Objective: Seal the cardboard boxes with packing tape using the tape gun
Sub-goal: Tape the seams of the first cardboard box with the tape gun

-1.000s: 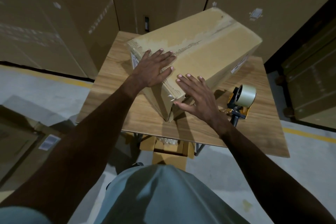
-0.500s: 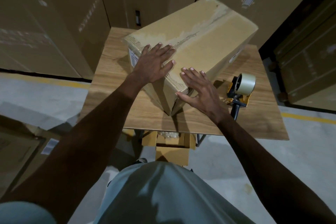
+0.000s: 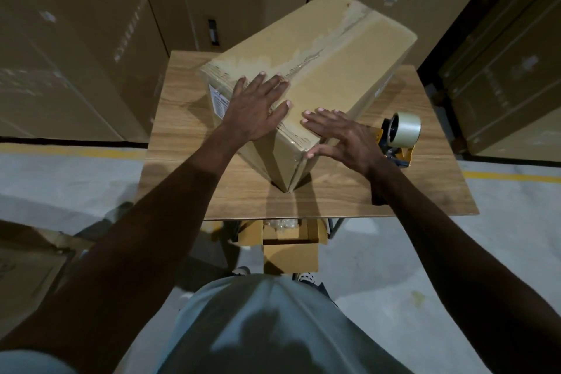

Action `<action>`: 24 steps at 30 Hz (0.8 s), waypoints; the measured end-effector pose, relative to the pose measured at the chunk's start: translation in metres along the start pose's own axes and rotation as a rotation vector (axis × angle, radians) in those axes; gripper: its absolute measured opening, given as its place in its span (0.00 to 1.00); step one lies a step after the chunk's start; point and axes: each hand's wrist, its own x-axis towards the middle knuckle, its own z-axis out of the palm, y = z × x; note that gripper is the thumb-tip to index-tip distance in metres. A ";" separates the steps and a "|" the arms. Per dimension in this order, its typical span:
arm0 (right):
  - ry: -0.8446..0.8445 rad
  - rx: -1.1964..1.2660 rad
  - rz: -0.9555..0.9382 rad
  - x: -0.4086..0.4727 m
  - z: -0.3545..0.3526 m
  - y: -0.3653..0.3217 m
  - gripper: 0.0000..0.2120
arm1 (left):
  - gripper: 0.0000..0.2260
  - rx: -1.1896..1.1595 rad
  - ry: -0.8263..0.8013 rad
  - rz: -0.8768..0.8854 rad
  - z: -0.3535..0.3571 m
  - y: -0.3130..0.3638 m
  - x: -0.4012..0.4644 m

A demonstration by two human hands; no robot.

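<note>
your top: light grey-blue shirt, short sleeve at left shoulder | forearms bare, no watch or gloves | left hand, right hand bare | patterned shoes

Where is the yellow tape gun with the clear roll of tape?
In the head view, the yellow tape gun sits on the wooden table, right of the big cardboard box, just beyond the right hand; neither hand holds it.

One head-worn camera looks steeply down, close over the table.
</note>
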 end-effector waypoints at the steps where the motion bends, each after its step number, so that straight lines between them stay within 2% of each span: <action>1: 0.025 -0.020 -0.033 0.001 0.003 0.003 0.36 | 0.32 -0.004 -0.004 0.001 0.000 -0.001 0.000; 3: 0.045 -0.065 -0.088 0.002 0.007 0.008 0.33 | 0.32 -0.009 -0.015 0.000 -0.002 -0.001 0.001; 7: -0.107 -0.124 -0.143 0.004 -0.010 0.020 0.31 | 0.33 -0.005 -0.036 -0.009 -0.004 0.002 0.000; 9: -0.188 -0.111 -0.125 0.004 -0.019 0.017 0.36 | 0.32 -0.004 -0.037 -0.011 -0.004 0.003 0.000; 11: -0.226 -0.112 -0.041 0.002 -0.018 0.004 0.45 | 0.32 -0.001 -0.022 -0.024 -0.003 0.003 0.000; 13: -0.147 -0.115 0.068 -0.002 -0.005 -0.012 0.49 | 0.31 -0.002 -0.002 -0.036 0.000 0.004 0.000; 15: 0.036 -0.135 0.089 -0.006 0.015 -0.022 0.43 | 0.31 -0.011 0.025 -0.054 0.003 0.006 -0.002; 17: 0.193 -0.148 0.032 -0.007 0.028 -0.020 0.37 | 0.31 -0.017 0.041 -0.079 0.004 0.008 -0.006; 18: 0.207 -0.148 0.007 -0.006 0.029 -0.016 0.36 | 0.31 -0.018 0.039 -0.093 0.004 0.009 -0.007; 21: 0.112 -0.073 -0.039 -0.001 0.014 -0.002 0.39 | 0.36 -0.022 0.009 -0.160 0.002 0.018 -0.015; 24: 0.031 0.007 -0.095 0.004 -0.004 0.009 0.40 | 0.46 -0.006 -0.055 -0.167 -0.002 0.020 -0.031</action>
